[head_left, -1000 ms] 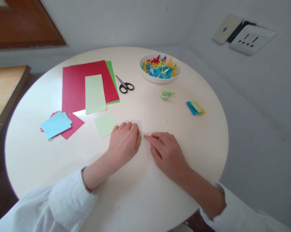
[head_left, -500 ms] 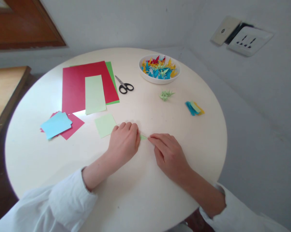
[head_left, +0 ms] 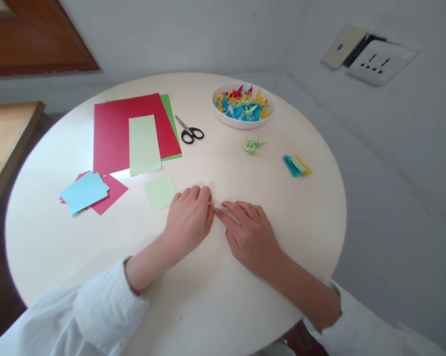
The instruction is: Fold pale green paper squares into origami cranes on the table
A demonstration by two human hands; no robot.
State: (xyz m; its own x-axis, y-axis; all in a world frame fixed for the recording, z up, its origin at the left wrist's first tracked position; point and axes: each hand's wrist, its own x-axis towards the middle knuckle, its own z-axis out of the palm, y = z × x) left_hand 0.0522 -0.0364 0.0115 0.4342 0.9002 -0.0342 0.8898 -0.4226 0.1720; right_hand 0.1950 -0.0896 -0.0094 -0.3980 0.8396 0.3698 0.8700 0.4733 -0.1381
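Observation:
My left hand [head_left: 191,217] is closed on a small folded piece of pale green paper [head_left: 213,204], most of it hidden behind the fingers. Close against it on the right, my right hand [head_left: 250,237] has its thumb and forefinger at the paper's edge, with a narrow gap between these two fingers. Just left of my left hand lies a flat pale green square [head_left: 159,192]. Beyond both hands rests a small cluster of folded green paper cranes [head_left: 254,145].
On the round white table [head_left: 193,306] are a white dish [head_left: 241,122] of colourful paper cranes, black-handled scissors [head_left: 189,132], large red sheets [head_left: 111,133], a pale green strip [head_left: 144,146], blue cut papers [head_left: 85,192] and small folded papers [head_left: 296,165]. Wall sockets [head_left: 380,62] are at right.
My right hand has moved left, closer to my left hand, and its thumb and forefinger have parted slightly. The green tip that showed between the hands is now mostly covered.

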